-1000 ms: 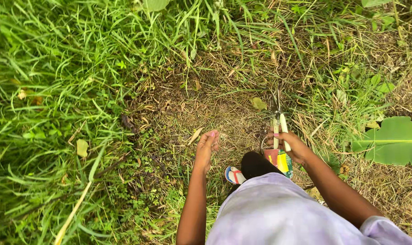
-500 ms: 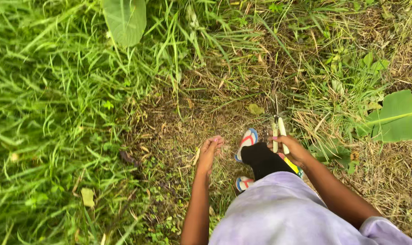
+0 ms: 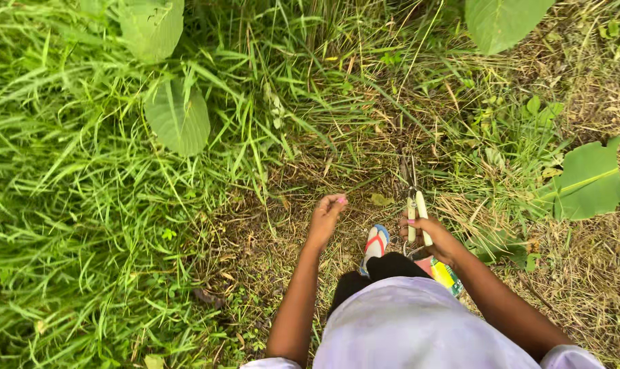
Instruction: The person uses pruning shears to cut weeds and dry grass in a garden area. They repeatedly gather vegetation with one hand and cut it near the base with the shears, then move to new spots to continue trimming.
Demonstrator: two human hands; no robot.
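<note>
Right grip (image 3: 438, 240) on shears (image 3: 416, 212) — leaves nearer

We look down: our right hand (image 3: 441, 240) grips garden shears (image 3: 415, 208) by pale handles, dark blades pointing far, closed together. Our left hand (image 3: 324, 217) hangs empty, fingers loosely curled (pink nails showing). Sandalled foot (image 3: 374, 246) between hands on trampled dry grass (image 3: 364, 171). Tall green grass (image 3: 71, 205) left; broad leaf (image 3: 587, 182) right.
</note>
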